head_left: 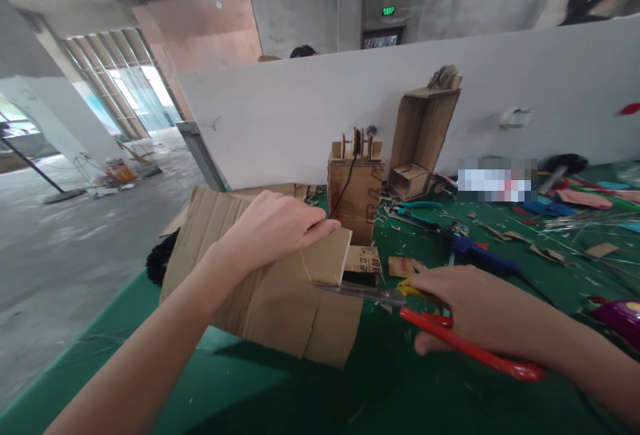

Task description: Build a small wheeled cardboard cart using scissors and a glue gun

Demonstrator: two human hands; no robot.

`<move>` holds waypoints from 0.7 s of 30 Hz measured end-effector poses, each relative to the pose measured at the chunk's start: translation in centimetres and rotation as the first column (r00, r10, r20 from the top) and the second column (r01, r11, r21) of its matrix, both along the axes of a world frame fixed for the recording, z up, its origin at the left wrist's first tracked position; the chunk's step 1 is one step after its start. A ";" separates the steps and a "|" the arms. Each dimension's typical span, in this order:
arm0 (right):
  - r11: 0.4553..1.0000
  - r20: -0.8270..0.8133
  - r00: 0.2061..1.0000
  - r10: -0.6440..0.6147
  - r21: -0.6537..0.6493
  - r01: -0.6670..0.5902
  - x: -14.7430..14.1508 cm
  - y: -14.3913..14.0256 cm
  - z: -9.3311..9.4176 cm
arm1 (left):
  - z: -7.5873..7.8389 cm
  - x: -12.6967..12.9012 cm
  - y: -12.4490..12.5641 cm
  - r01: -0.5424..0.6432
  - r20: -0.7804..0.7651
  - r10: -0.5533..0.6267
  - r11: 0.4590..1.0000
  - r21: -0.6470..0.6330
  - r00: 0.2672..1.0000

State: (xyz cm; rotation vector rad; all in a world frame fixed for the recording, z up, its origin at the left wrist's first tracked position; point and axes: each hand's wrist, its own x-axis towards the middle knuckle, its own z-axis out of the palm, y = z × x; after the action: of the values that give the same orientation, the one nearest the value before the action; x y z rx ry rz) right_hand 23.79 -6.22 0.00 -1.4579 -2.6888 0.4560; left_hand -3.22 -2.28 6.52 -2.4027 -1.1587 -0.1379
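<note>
A brown cardboard sheet [280, 318] is held up over the table by my left hand [280, 225], whose fingers close on its upper part. My right hand [470, 298] grips a pair of scissors [475, 348] with one red and one yellow handle. Its blades reach leftward to the sheet's right side, at a cut between the upper flap and the lower part. Behind the sheet stands an upright cardboard box [353, 201] with cardboard discs and a black cord on top. Small printed cardboard pieces [363, 260] lie near the blades.
A taller open cardboard structure [423, 135] leans by the white partition [280, 115]. On the green table [400, 395] lie teal-handled pliers [417, 211], a blue glue gun [480, 253], cardboard scraps and a purple object [620, 320]. Beyond the partition, parts of people's heads show.
</note>
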 end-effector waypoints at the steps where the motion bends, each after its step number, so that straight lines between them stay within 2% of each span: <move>1: 1.000 0.007 1.000 0.010 0.013 -0.010 -0.1 0.0 0.0 | 0.0 0.0 0.0 0.005 -0.002 -0.005 1.000 0.004 1.000; 6: 0.997 0.035 0.998 0.053 0.058 -0.055 -0.1 -0.1 -0.2 | -0.4 0.0 0.2 0.020 -0.009 -0.019 0.999 0.028 1.000; 15: 0.999 -0.023 0.998 0.054 -0.005 -0.054 -0.2 -0.4 -0.2 | -0.5 0.0 0.6 0.049 -0.019 -0.049 0.998 0.035 0.999; 21: 1.000 -0.031 1.000 -0.004 -0.017 0.003 -0.2 -0.7 -0.2 | -0.4 -0.2 0.6 0.042 -0.032 -0.041 0.999 0.022 0.999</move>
State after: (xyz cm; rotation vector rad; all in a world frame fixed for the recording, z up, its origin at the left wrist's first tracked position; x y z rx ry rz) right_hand 23.62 -6.92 -0.21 -1.4473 -2.6649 0.4985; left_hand -3.43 -1.71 6.13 -2.4010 -1.0883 -0.1251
